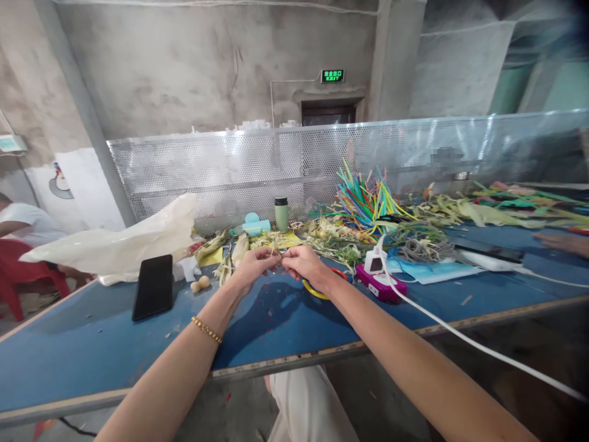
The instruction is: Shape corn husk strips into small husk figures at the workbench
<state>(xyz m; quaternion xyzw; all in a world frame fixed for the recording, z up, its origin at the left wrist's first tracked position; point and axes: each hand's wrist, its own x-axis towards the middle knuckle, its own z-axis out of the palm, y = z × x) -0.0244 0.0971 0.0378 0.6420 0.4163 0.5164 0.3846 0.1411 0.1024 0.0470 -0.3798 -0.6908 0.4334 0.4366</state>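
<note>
My left hand (256,267) and my right hand (302,264) meet over the middle of the blue table (271,334). The fingers of both are pinched together around something thin and small, too small to name. Under my right wrist lie scissors with yellow and red handles (317,293). Dried husks (240,248) lie just beyond my left hand, with green and pale plant scraps (338,245) behind my right hand. Two small round beige balls (200,283) rest left of my left hand.
A black phone (153,287) and a pale plastic bag (119,245) lie at left. Behind stand a green bottle (281,215) and colourful stems (368,202). At right are a purple power strip (380,283), a white cable (442,319) and another person's hand (564,241).
</note>
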